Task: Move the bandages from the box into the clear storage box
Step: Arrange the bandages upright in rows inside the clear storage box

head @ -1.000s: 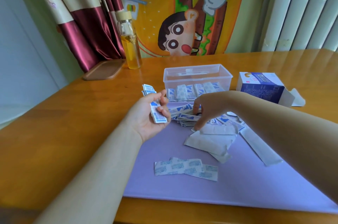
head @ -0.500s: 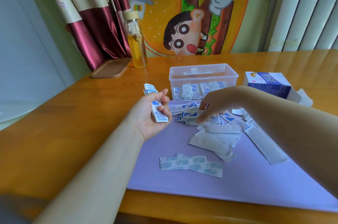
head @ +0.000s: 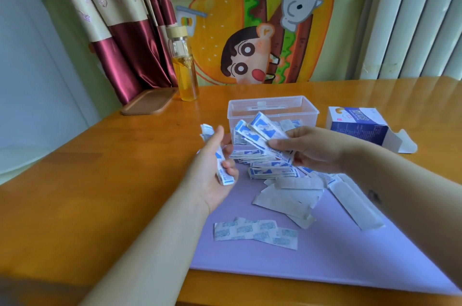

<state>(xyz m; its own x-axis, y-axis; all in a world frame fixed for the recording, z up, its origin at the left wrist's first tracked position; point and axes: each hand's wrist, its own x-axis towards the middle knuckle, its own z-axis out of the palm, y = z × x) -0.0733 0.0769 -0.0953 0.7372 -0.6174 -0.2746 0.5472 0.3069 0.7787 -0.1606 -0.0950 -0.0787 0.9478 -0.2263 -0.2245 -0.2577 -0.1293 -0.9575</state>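
My left hand (head: 215,158) grips a small stack of blue-and-white wrapped bandages (head: 221,168), palm up, left of the pile. My right hand (head: 305,148) pinches a fanned bunch of bandages (head: 260,131), lifted just in front of the clear storage box (head: 310,111). Bandages lie inside that box along its front wall. A loose pile of bandages (head: 272,170) stays on the purple mat (head: 325,250) under my right hand. The blue-and-white bandage box (head: 357,126) lies open on its side at the right.
Larger white dressing packets (head: 287,195) and a strip of pale printed bandages (head: 255,230) lie on the mat nearer me. A glass bottle of yellow liquid (head: 183,68) and a wooden tray (head: 150,101) stand at the back left of the wooden table (head: 87,180).
My right hand took a bunch of bandages from the pile and raised it toward the clear box. My left hand kept holding its stack in about the same place.
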